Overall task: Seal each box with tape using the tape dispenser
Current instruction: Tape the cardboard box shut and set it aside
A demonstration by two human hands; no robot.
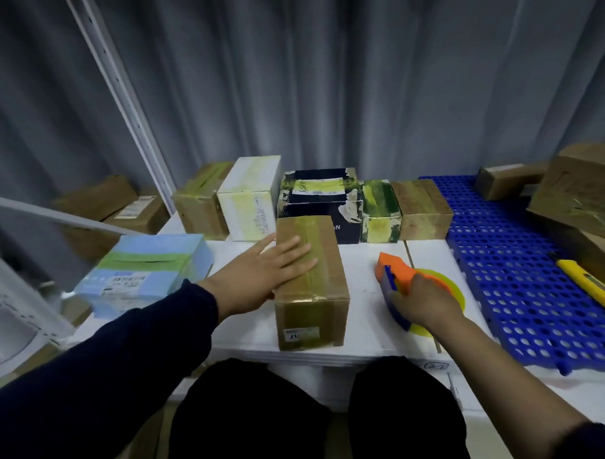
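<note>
A long brown cardboard box (pixel 317 297) lies on the white table (pixel 365 295) in front of me, with a strip of tape along its top and down its near end. My left hand (pixel 271 264) rests flat on the box's top, fingers straight. To the right, my right hand (pixel 420 300) grips the orange and blue tape dispenser (pixel 397 270) with its yellow tape roll (pixel 450 292), which sits on the table apart from the box.
A row of taped boxes (pixel 314 201) lines the table's back edge, and a light blue box (pixel 148 269) sits at the left. A blue perforated mat (pixel 522 273) at the right carries a yellow utility knife (pixel 587 284) and more brown boxes (pixel 581 192).
</note>
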